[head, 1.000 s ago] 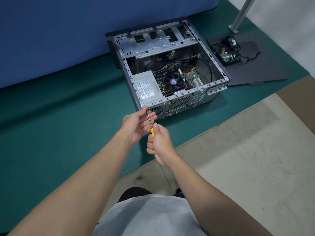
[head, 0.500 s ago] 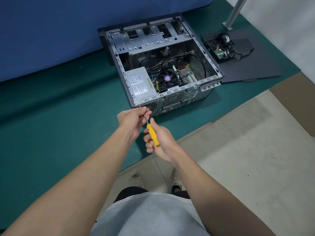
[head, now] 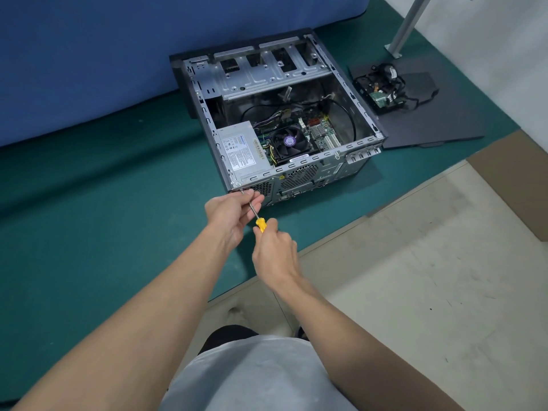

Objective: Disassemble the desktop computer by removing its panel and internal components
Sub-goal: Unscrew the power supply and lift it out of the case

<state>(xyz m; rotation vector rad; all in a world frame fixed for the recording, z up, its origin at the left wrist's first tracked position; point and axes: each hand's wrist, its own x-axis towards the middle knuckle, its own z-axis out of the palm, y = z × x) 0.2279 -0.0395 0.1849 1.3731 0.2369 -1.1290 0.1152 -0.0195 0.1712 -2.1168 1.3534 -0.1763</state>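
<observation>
head view: right hand (head: 274, 256) grips screwdriver (head: 261, 225); left hand (head: 231, 212) pinches its shaft.

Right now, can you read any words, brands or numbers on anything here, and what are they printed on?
Nothing reads clearly enough to quote.
Power supply label: blue brand word and dense print, too small.
Yellow sticker on its side: blurred.
Purple fan hub sticker: too small.
White strip label just in front of it: illegible.
Screwdriver: no marking visible.
</observation>
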